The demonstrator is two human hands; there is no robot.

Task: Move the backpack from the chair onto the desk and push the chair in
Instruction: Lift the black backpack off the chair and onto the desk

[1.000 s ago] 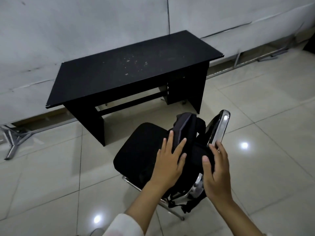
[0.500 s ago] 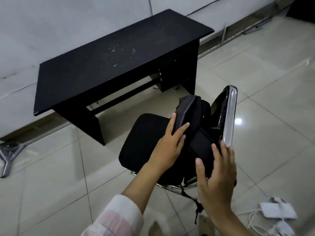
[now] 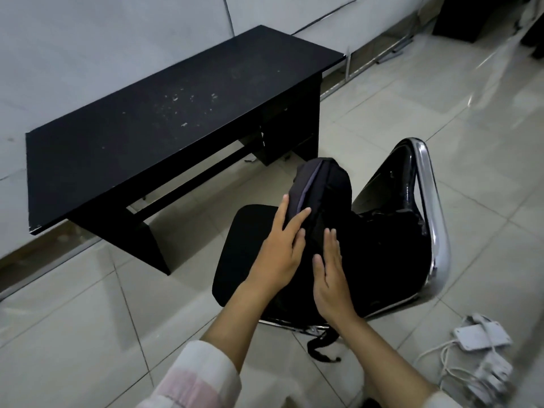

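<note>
Both hands, left [image 3: 279,254] and right [image 3: 331,278], fingers spread flat against unbranded black backpack [image 3: 323,189] on chair [image 3: 432,207], near desk [image 3: 164,113].

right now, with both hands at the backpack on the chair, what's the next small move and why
Probably close both hands on the backpack and lift. It stands on the chair; the left hand and right hand lie open-fingered on it, not gripping, and the desk top is bare.

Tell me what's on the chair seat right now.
A black backpack stands on the chair seat, with the left hand and right hand flat against it. A strap hangs below. The seat beneath the backpack is covered.
</note>
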